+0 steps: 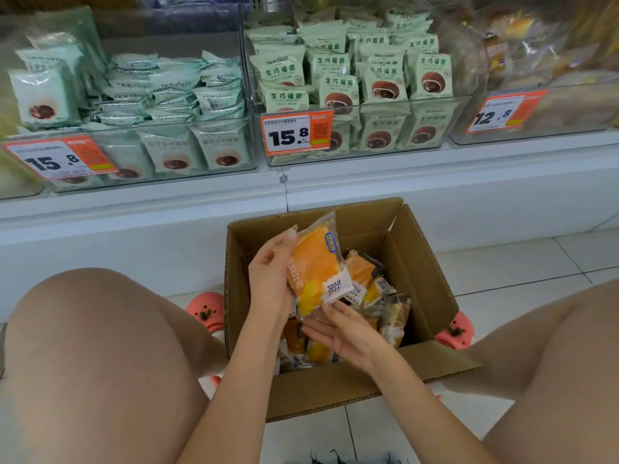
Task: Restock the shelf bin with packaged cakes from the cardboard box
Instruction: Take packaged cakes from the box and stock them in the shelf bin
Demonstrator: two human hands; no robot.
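An orange packaged cake (315, 267) is held upright above the open cardboard box (422, 279), which stands on the tiled floor (502, 262) between two bare knees. The pack's left edge is gripped by the left hand (269, 272), thumb to the front and fingers curled behind. Its lower end is met by the right hand (338, 331), palm up with fingers nearly straight and fingertips touching the wrapper; whether anything is pinched there cannot be told. More orange and brown wrapped cakes (371, 289) are heaped loose in the box, too jumbled to be counted. On the white shelf (435, 182) behind, three clear bins are seen: a left bin (167, 177) part-filled with pale green packs, a middle bin (368, 155) stacked with the same green packs, and a right bin (552, 128) of blurred pastries. Price tags reading 15.8, 15.8 and 12.8 are fixed to the fronts. Two pink slippers (206, 309) flank the box.
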